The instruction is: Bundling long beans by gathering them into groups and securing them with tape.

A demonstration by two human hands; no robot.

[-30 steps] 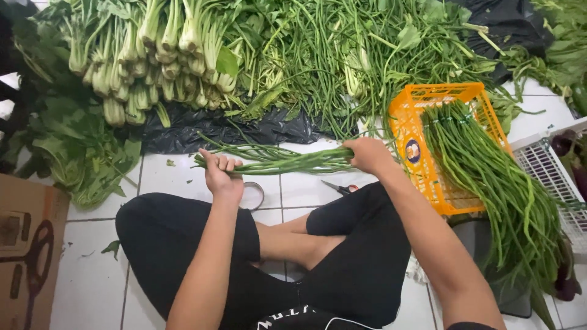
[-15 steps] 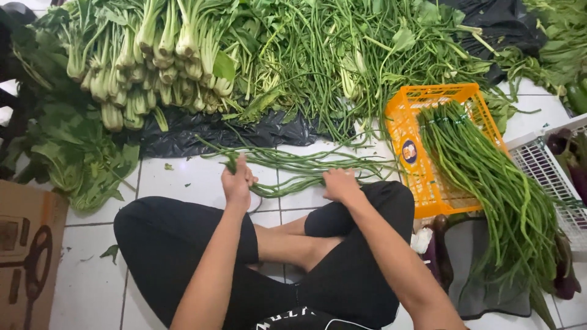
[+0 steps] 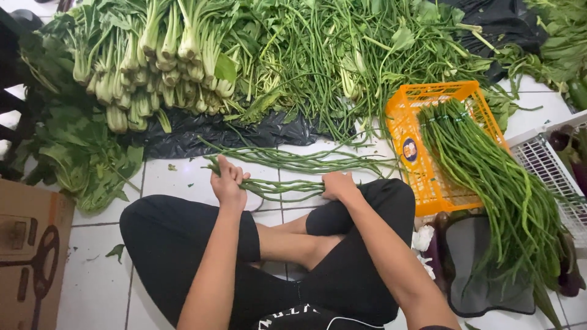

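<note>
Long beans (image 3: 287, 186), a thin bundle, now lie low across the white tiled floor (image 3: 177, 180) just before the crossed legs; a second ago they were held higher and stretched wider. Left hand (image 3: 227, 182) is clenched round one end, right hand (image 3: 338, 185) pressed closed on the middle. Loose beans (image 3: 306, 160) trail beyond. Orange crate (image 3: 428, 153) with bundled beans (image 3: 489, 177) sits right; bok choy (image 3: 153, 61) heaps behind.

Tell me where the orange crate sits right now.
In the head view, the orange crate sits on the tiled floor at the person's right, just past the right hand, with a bundle of long beans lying across it.
</note>
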